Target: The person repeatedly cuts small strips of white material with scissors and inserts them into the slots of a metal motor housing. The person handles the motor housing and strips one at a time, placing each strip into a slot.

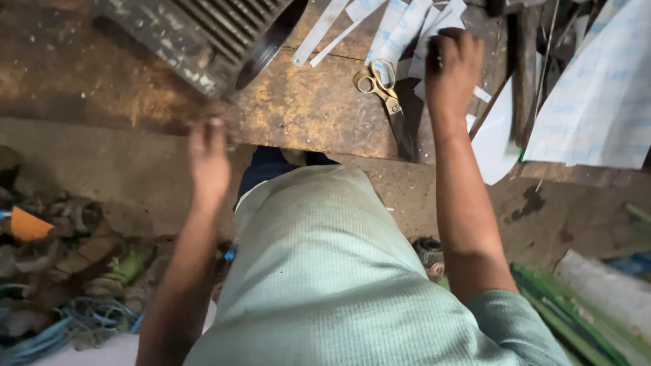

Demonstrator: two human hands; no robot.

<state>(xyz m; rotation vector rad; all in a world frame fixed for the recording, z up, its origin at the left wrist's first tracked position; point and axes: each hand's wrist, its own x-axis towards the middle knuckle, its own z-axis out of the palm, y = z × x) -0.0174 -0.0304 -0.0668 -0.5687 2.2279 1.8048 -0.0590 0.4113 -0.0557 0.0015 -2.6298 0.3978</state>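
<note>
My right hand (453, 68) rests on a heap of white paper strips (400, 27) at the far side of a worn wooden bench (305, 115), its fingers curled down onto them; whether it grips a strip is hidden. Just left of it lie brass-handled scissors (386, 98), blades pointing toward me. My left hand (209, 159) is blurred, hanging at the bench's near edge with nothing visible in it, its fingers loosely extended. A dark finned metal housing (203, 34) sits at the bench's far left.
Large pale printed sheets (597, 88) lie at the right, beside a wooden handle (525, 68). On the floor at the left lie scrap pieces and blue wire coils (81, 318). Green strips (576, 318) lie at the lower right.
</note>
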